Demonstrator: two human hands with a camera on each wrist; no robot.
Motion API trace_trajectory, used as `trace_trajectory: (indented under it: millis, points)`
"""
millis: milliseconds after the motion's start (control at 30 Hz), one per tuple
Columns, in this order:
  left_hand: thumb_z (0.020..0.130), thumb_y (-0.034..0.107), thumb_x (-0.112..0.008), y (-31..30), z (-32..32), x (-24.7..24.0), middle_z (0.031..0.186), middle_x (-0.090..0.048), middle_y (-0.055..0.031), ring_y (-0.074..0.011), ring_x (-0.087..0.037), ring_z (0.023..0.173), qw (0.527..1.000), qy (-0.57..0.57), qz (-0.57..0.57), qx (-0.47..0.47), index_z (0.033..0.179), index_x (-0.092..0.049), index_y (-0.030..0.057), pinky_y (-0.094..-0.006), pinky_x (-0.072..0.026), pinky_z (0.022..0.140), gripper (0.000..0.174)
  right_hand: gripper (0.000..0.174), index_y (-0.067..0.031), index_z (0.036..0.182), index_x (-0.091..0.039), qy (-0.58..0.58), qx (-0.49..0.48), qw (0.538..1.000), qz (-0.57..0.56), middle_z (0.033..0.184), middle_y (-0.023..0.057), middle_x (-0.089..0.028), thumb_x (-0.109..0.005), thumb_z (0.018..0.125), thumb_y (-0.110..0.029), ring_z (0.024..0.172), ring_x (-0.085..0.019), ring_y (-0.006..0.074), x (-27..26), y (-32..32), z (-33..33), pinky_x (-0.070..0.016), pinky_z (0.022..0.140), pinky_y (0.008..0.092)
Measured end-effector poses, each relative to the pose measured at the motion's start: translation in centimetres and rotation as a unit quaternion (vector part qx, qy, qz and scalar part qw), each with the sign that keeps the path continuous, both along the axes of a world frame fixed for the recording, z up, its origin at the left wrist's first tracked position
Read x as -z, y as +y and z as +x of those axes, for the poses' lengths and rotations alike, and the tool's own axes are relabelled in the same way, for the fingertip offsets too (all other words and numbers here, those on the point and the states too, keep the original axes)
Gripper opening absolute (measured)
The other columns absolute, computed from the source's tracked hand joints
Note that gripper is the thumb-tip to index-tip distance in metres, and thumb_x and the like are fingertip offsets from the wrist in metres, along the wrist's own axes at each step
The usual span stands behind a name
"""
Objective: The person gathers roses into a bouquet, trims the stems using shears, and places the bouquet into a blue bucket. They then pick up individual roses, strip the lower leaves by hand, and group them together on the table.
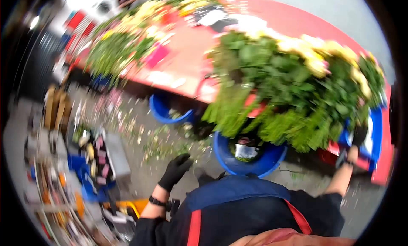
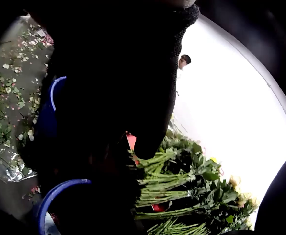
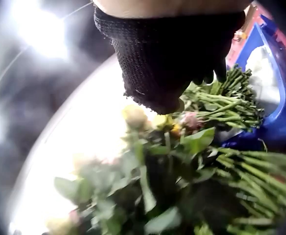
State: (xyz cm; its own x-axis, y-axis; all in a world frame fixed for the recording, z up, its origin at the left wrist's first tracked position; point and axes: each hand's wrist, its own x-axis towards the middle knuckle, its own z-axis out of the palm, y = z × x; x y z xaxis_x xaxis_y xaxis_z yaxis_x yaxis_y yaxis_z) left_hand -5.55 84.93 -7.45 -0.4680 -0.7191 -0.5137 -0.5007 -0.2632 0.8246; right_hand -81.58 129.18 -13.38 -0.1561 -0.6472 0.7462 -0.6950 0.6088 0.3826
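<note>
My left hand (image 1: 175,171), in a black glove, hangs over the littered floor with its fingers loosely bent and holds nothing. In the left wrist view that glove (image 2: 118,83) is a dark shape covering much of the frame. My gloved right hand (image 1: 360,135) reaches to the table's right end, beside a blue crate (image 1: 375,133). In the right wrist view its fingers curl over a bunch of roses (image 3: 231,105), whose cut stems point toward the crate. Beside it, more rose bunches (image 1: 293,76) lie in a row, pale heads away from me, stems over the near edge.
A red table (image 1: 182,63) runs across the view, with more flowers (image 1: 114,50) at its left. Below its edge stand a blue tub (image 1: 221,154) and a smaller blue bucket (image 1: 155,114). Petals and leaves litter the floor (image 1: 136,156). Carts and boxes (image 1: 117,154) stand at left.
</note>
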Motion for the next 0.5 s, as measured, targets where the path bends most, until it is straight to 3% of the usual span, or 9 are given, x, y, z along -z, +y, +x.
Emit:
trace_trajectory:
  millis: [33, 67, 100, 133, 167, 300, 367, 433, 500]
  points:
    - [0.09, 0.021, -0.062, -0.5, 2.3, 0.2, 0.104, -0.065, -0.0106, -0.0159, -0.062, 0.093, 0.999, -0.002, 0.001, -0.036, 0.124, -0.054, -0.0018, -0.0287, -0.0512, 0.077, 0.041, 0.028, -0.0043, 0.115, -0.062, -0.368, -0.033, 0.92, -0.132, 0.099, 0.0096, -0.064, -0.056, 0.092, -0.019, 0.089, -0.058, 0.0216, 1.2, -0.3, 2.1, -0.044, 0.081, 0.0302]
    - [0.09, 0.022, -0.063, -1.2, 4.7, 0.2, 0.102, -0.065, -0.0102, -0.0154, -0.061, 0.088, 0.999, 0.009, 0.0, -0.053, 0.122, -0.055, -0.0022, -0.0284, -0.0506, 0.076, 0.041, 0.032, -0.0016, 0.117, -0.059, -0.593, -0.028, 0.717, -0.366, 0.104, 0.0099, -0.063, -0.06, 0.091, -0.02, 0.094, -0.057, 0.0215, 2.4, -0.6, 4.1, -0.0427, 0.084, 0.0308]
    - [0.089, 0.023, -0.063, -2.3, 7.3, 0.3, 0.1, -0.065, -0.0097, -0.015, -0.061, 0.084, 0.998, 0.02, -0.002, -0.06, 0.121, -0.056, -0.0025, -0.0281, -0.0499, 0.075, 0.041, 0.032, -0.001, 0.116, -0.059, -0.378, 0.034, 0.89, -0.253, 0.105, 0.0066, -0.063, -0.06, 0.092, -0.022, 0.086, -0.055, 0.0162, -2.3, -7.2, 14.5, -0.0423, 0.079, 0.027]
    - [0.088, 0.024, -0.064, -3.5, 10.0, 0.6, 0.098, -0.066, -0.0093, -0.0145, -0.06, 0.079, 0.998, 0.034, -0.005, -0.059, 0.12, -0.057, -0.0028, -0.0277, -0.0493, 0.074, 0.042, 0.028, -0.0012, 0.108, -0.061, -0.433, 0.003, 0.869, -0.239, 0.089, 0.0028, -0.059, -0.059, 0.093, -0.025, 0.076, -0.05, 0.0103, -3.8, -10.9, 20.9, -0.0415, 0.07, 0.0242]
    - [0.089, 0.023, -0.063, -4.6, 12.7, 0.9, 0.095, -0.066, -0.0084, -0.0137, -0.06, 0.078, 0.996, 0.054, 0.003, -0.077, 0.117, -0.059, -0.0025, -0.0273, -0.0491, 0.073, 0.039, 0.024, -0.0035, 0.104, -0.061, -0.588, -0.06, 0.756, -0.28, 0.087, 0.0024, -0.06, -0.059, 0.093, -0.025, 0.075, -0.051, 0.0087, -4.0, -14.5, 26.6, -0.0414, 0.069, 0.0227]
    - [0.09, 0.021, -0.061, -11.3, 23.9, 0.7, 0.084, -0.065, -0.005, -0.0107, -0.059, 0.074, 0.99, 0.055, -0.067, -0.114, 0.109, -0.062, -0.0018, -0.0257, -0.0482, 0.068, 0.029, 0.017, -0.0018, 0.085, -0.06, -0.737, -0.103, 0.621, -0.244, 0.073, 0.0012, -0.057, -0.058, 0.09, -0.018, 0.06, -0.051, 0.0124, -12.3, -36.7, 55.2, -0.0424, 0.058, 0.028]
    - [0.09, 0.017, -0.06, -12.8, 28.5, -1.5, 0.08, -0.064, -0.004, -0.0095, -0.058, 0.072, 0.98, 0.023, -0.13, -0.147, 0.107, -0.063, -0.0018, -0.0252, -0.0474, 0.065, 0.025, 0.015, -0.0013, 0.08, -0.064, -0.771, -0.209, 0.595, -0.089, 0.075, 0.0011, -0.061, -0.065, 0.083, -0.016, 0.066, -0.055, 0.0117, -14.0, -43.8, 62.0, -0.0442, 0.063, 0.0278]
    - [0.09, 0.016, -0.061, -14.1, 32.0, -2.6, 0.079, -0.064, -0.0036, -0.0093, -0.058, 0.071, 0.973, 0.044, -0.11, -0.199, 0.107, -0.063, -0.0016, -0.0246, -0.0469, 0.064, 0.025, 0.017, 0.0006, 0.08, -0.064, -0.546, -0.422, 0.722, 0.053, 0.074, 0.0044, -0.062, -0.063, 0.085, -0.016, 0.068, -0.059, 0.0137, -11.8, -50.7, 66.3, -0.0463, 0.064, 0.0284]
    - [0.089, 0.016, -0.062, -15.0, 34.7, -3.1, 0.079, -0.064, -0.0033, -0.0085, -0.058, 0.07, 0.965, 0.07, -0.077, -0.239, 0.107, -0.063, -0.0009, -0.0232, -0.0465, 0.063, 0.025, 0.011, -0.002, 0.084, -0.065, -0.77, -0.363, 0.522, 0.053, 0.072, 0.0054, -0.062, -0.061, 0.084, -0.012, 0.066, -0.058, 0.0143, -14.5, -56.5, 72.0, -0.0463, 0.061, 0.0284]
